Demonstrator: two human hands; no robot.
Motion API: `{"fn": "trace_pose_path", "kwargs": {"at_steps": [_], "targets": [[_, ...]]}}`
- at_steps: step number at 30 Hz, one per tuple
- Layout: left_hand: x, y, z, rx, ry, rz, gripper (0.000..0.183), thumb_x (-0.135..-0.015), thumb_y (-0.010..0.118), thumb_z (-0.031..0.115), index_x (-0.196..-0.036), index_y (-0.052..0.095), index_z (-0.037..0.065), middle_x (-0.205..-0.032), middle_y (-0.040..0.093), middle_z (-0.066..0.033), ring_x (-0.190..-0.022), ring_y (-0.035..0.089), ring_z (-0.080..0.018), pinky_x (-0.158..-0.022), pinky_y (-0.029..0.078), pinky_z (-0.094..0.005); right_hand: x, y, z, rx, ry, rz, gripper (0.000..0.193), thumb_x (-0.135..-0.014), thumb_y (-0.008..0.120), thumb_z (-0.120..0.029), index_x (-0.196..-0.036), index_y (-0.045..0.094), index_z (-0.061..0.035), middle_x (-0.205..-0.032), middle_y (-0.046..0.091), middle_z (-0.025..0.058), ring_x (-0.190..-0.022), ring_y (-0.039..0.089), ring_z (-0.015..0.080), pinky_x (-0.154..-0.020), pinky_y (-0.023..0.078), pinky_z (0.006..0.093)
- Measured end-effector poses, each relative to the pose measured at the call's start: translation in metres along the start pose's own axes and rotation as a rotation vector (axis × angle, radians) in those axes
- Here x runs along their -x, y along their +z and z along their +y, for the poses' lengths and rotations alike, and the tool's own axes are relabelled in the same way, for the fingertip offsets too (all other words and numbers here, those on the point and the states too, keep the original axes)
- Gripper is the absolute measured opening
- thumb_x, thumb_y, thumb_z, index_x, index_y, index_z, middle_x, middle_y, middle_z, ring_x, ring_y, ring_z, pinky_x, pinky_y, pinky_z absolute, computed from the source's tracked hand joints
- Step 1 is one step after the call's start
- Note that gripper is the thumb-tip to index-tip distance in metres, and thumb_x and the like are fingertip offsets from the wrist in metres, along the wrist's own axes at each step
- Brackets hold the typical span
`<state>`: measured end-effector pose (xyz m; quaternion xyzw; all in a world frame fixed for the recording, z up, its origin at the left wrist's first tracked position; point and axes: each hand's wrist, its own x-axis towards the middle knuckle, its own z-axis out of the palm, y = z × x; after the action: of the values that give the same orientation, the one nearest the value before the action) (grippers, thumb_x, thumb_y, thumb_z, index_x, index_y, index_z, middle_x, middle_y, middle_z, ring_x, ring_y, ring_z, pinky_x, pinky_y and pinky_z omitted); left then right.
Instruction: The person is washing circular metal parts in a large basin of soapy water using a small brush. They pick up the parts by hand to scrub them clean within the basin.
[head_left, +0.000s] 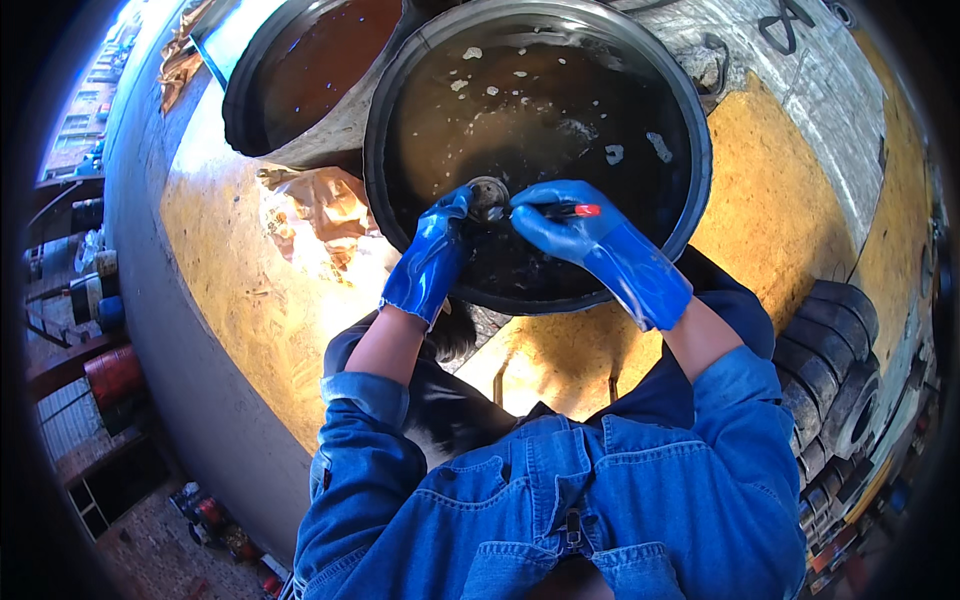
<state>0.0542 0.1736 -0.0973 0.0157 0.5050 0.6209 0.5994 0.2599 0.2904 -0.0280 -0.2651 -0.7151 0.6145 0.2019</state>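
Both my hands wear blue rubber gloves and meet over the near side of a large round black tub (699,190) of murky brown water. My left hand (440,235) is closed on the edge of a small round metal part (489,197), dark in its middle. A brush-like tool with a red end (587,210) lies in my right hand (575,222), the fingers wrapped round its dark handle. Its working end touches or nearly touches the part; the exact contact is too small to make out. Pale foam flecks float on the water.
A second tub (240,110) of reddish-brown liquid stands at the far left. Crumpled paper-like wrapping (322,215) lies on the yellowish floor beside the big tub. Several dark ring-shaped parts (825,350) are stacked at the right. A grey, marked surface (800,75) is at the far right.
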Motion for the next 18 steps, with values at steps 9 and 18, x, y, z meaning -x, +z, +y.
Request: {"fn": "trace_pose_path", "kwargs": {"at_steps": [9,18], "targets": [[0.011,0.029,0.011,-0.463,0.213,-0.043,0.032,-0.104,0.061,0.016,-0.130,0.067,-0.002,-0.121,0.072,-0.0118,-0.109,0.069,-0.0234,-0.101,0.054,-0.0354,-0.012,-0.004,0.051,0.154,0.140,-0.026,0.020,-0.089,0.074,-0.024,-0.094,0.077,-0.0055,-0.082,0.074,0.0110,-0.075,0.070,0.0186,-0.073,0.056,0.0322],[0.020,0.045,0.007,-0.720,0.285,-0.413,0.032,-0.108,0.055,0.027,-0.124,0.069,0.003,-0.109,0.070,-0.0045,-0.099,0.065,-0.0149,-0.092,0.050,-0.0279,0.002,-0.030,-0.020,0.151,0.462,-0.193,0.024,-0.089,0.075,-0.028,-0.085,0.074,-0.0050,-0.071,0.067,0.0061,-0.067,0.058,0.0137,-0.067,0.050,0.0321]]}}
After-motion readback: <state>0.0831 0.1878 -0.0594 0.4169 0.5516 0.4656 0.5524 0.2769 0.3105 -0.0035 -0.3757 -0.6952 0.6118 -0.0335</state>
